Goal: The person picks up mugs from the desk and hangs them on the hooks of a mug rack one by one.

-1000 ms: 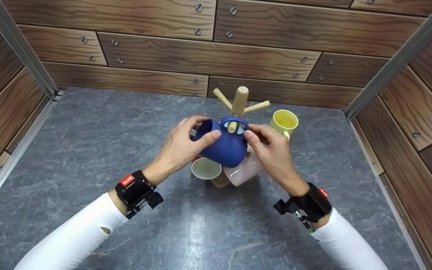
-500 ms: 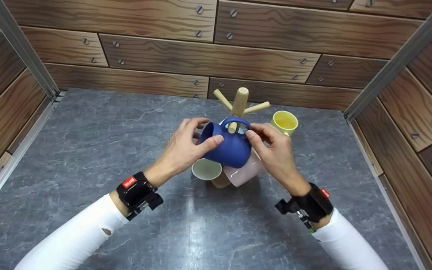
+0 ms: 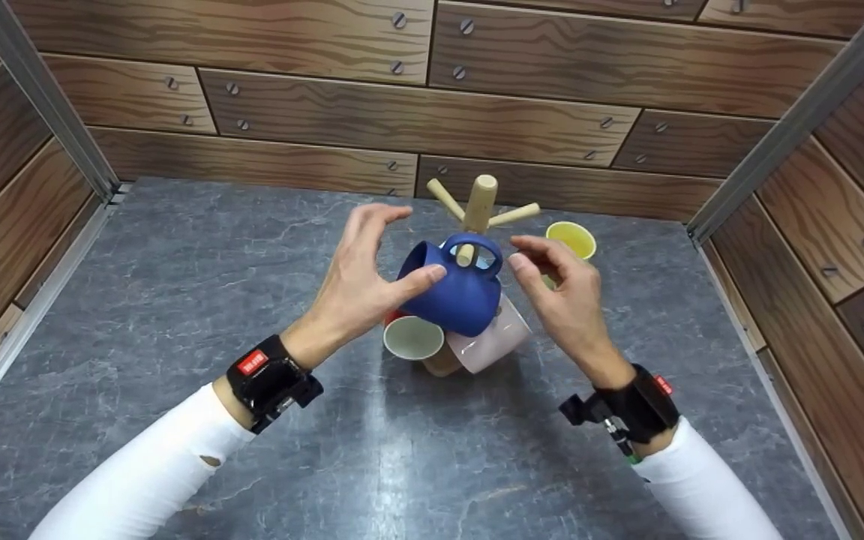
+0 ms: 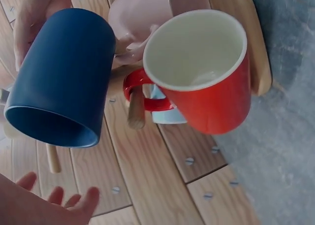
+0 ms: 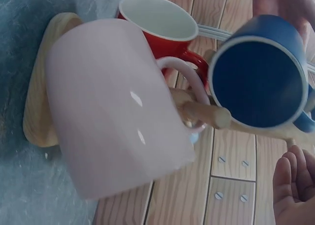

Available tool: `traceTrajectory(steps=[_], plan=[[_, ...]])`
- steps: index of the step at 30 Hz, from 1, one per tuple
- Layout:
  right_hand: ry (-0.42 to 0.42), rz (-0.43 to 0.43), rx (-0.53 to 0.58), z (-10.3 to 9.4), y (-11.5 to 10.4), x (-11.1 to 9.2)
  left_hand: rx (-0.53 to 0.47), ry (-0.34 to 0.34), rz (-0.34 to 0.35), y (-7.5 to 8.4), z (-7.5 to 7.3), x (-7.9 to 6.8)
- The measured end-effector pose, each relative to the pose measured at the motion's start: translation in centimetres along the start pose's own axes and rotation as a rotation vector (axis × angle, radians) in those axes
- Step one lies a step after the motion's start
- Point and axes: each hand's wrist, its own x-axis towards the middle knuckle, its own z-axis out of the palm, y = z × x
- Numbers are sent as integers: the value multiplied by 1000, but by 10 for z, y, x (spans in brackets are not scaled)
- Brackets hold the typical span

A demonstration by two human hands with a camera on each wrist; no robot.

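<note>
A blue mug (image 3: 453,294) hangs tilted by its handle on a front peg of the wooden mug tree (image 3: 481,201). At its left, my left hand (image 3: 357,277) is spread wide; its thumb overlaps the mug in the head view, and I cannot tell whether it touches. My right hand (image 3: 568,300) is just right of the handle, apart from it, with loosely bent fingers holding nothing. Lower on the tree hang a red mug (image 4: 211,104), white inside, and a pink mug (image 5: 113,107), both by their handles. A light blue thing (image 4: 168,115) is mostly hidden behind them.
A yellow mug (image 3: 571,238) stands behind my right hand, partly covered by it. Two upper pegs (image 3: 516,214) of the tree bear nothing. Wood-patterned walls (image 3: 312,112) enclose the grey marbled tabletop (image 3: 214,247) at the back and both sides.
Over the second the blue mug has shifted slightly right on its peg. Both hands have since loosened: the left fingers have lifted and spread, the right hand has moved off the handle rightward.
</note>
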Motion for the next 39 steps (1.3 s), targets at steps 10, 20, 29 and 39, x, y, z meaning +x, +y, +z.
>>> traceTrajectory(steps=[10, 20, 29, 39], plan=[[84, -87, 22, -11, -13, 22, 32, 88, 349, 11, 2, 10], [59, -265, -85, -3, -28, 47, 102, 56, 536, 21, 10, 18], [-78, -359, -216, 10, -32, 60, 222, 81, 625, 19, 15, 22], [-72, -335, -222, 16, -32, 67, 335, 88, 659, 24, 18, 25]])
